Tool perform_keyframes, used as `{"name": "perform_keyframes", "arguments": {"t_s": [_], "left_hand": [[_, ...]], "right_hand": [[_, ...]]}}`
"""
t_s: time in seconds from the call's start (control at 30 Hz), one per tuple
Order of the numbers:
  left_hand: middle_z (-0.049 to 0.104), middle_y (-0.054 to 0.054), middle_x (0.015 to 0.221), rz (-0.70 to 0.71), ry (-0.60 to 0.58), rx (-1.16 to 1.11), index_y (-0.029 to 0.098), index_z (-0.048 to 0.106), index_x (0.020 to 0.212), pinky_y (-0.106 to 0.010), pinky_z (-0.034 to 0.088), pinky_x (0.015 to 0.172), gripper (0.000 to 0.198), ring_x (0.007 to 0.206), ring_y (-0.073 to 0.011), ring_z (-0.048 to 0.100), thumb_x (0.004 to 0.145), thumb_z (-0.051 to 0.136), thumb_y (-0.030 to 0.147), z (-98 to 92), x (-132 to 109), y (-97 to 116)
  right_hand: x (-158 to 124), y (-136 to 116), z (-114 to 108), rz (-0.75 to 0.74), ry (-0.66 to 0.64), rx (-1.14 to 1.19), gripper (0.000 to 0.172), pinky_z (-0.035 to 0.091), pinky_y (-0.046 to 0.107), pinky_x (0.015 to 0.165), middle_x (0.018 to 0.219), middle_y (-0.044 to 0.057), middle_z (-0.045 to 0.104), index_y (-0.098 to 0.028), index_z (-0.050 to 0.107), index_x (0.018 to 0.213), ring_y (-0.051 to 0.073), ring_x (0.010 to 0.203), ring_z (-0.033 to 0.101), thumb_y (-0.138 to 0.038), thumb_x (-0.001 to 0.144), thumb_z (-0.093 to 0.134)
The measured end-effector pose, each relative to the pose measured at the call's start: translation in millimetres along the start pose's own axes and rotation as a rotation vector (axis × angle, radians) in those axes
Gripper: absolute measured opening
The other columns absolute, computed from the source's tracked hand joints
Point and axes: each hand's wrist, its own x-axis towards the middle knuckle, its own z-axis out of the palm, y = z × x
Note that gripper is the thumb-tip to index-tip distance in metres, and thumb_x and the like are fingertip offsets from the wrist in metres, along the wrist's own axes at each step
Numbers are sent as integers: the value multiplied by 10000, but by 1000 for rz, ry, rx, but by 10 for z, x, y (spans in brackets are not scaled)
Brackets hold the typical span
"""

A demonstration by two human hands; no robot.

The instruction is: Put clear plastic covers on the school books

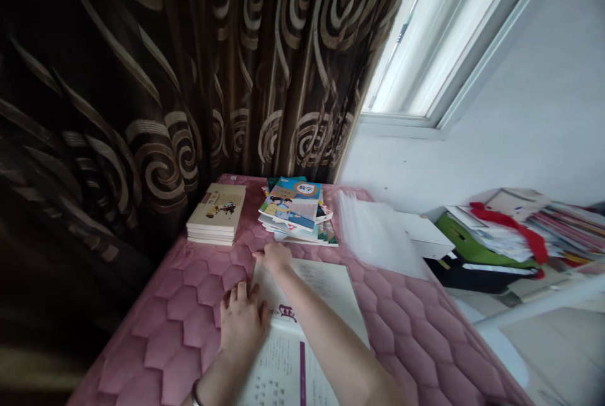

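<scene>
An open book (326, 277) lies on the pink quilted surface in front of me, its fold running crosswise and purple print on its pages. My left hand (243, 314) rests at the book's left edge near the fold, its fingers spread, with a bracelet on the wrist. Reaching across the pages, my right hand (276, 258) is at the far left corner of the book. Its fingers are closed on that corner, though the hand itself hides part of the grip. My right forearm covers some of the upper page.
A neat stack of beige books (217, 210) stands at the far left. Beside it is a looser pile of textbooks (293, 204). Clear plastic sheets (378, 229) lie to the right, near a green bag (472, 242) and piled papers. A dark curtain (265, 65) hangs behind.
</scene>
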Motion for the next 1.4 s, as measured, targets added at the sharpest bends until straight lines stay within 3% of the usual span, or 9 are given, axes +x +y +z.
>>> {"name": "perform_keyframes", "arguments": {"t_s": [0.2, 0.37, 0.53, 0.7, 0.8, 0.9, 1.1, 1.27, 1.4], "left_hand": [[564, -123, 1225, 7, -5, 16, 207, 624, 1218, -443, 372, 926, 381, 1106, -277, 517, 893, 442, 286, 0, 17, 11], [572, -124, 1199, 18, 7, 13, 197, 642, 1188, -448, 380, 909, 365, 1081, -276, 526, 897, 437, 278, 24, 10, 17], [589, -122, 1166, 10, 13, -5, 196, 639, 1201, -431, 379, 907, 374, 1061, -268, 530, 900, 431, 272, -14, 1, 24], [579, -129, 1207, 16, 2, 20, 197, 631, 1215, -445, 378, 911, 388, 1075, -277, 532, 890, 435, 282, 2, 12, 5], [577, -133, 1225, 20, 13, 37, 202, 627, 1219, -448, 385, 904, 391, 1074, -284, 537, 888, 438, 285, 25, 16, -1], [581, -139, 1224, 29, 41, 53, 204, 627, 1221, -447, 398, 895, 385, 1065, -288, 546, 901, 432, 295, 41, 12, -4], [580, -172, 1274, 45, 22, 162, 155, 607, 1267, -476, 391, 973, 420, 1137, -306, 553, 922, 384, 246, 32, 25, 29], [455, -186, 1454, 107, -129, 207, 103, 554, 1327, -587, 145, 1133, 484, 1407, -349, 294, 881, 378, 166, -2, 79, 396], [266, -73, 1565, 456, -347, -79, 206, 405, 1446, -468, 214, 1159, 551, 1451, -249, 210, 904, 367, 301, 24, 85, 944]], "right_hand": [[-308, 32, 107, -98, -22, -12, 399, 470, 313, 841, 999, 144, 737, -154, 743, 983, 277, 982, 674, -482, 774, 657], [-114, 46, 70, -54, 33, -16, 435, 438, 349, 906, 1032, 160, 724, -132, 726, 1015, 281, 1029, 653, -506, 858, 569], [118, 1, 51, 25, 68, 14, 525, 458, 375, 865, 1028, 203, 708, -91, 687, 1070, 300, 1006, 655, -553, 898, 505], [-163, 30, 120, -19, 133, 50, 452, 439, 361, 915, 1173, 159, 649, -137, 632, 1160, 283, 1136, 565, -488, 883, 558], [-548, 269, 174, -115, 176, 101, 442, 407, 349, 979, 1253, 133, 593, -157, 627, 1159, 275, 1179, 513, -458, 836, 623], [-999, 708, 210, -244, 173, 174, 373, 379, 336, 1031, 1258, 105, 599, -166, 638, 1164, 248, 1188, 513, -399, 887, 550], [-1678, 1527, 215, -21, 90, 117, 502, 234, 371, 1160, 1498, 73, 402, -160, 468, 1409, 208, 1387, 350, -372, 988, 294], [-1794, 1548, 208, 14, 48, 57, 504, 214, 410, 1164, 1523, 54, 337, -178, 420, 1438, 205, 1417, 290, -357, 1004, 237], [-1753, 1514, 175, 21, 80, 38, 466, 267, 413, 1130, 1497, 66, 395, -209, 482, 1398, 207, 1388, 350, -285, 1001, 249]]}}
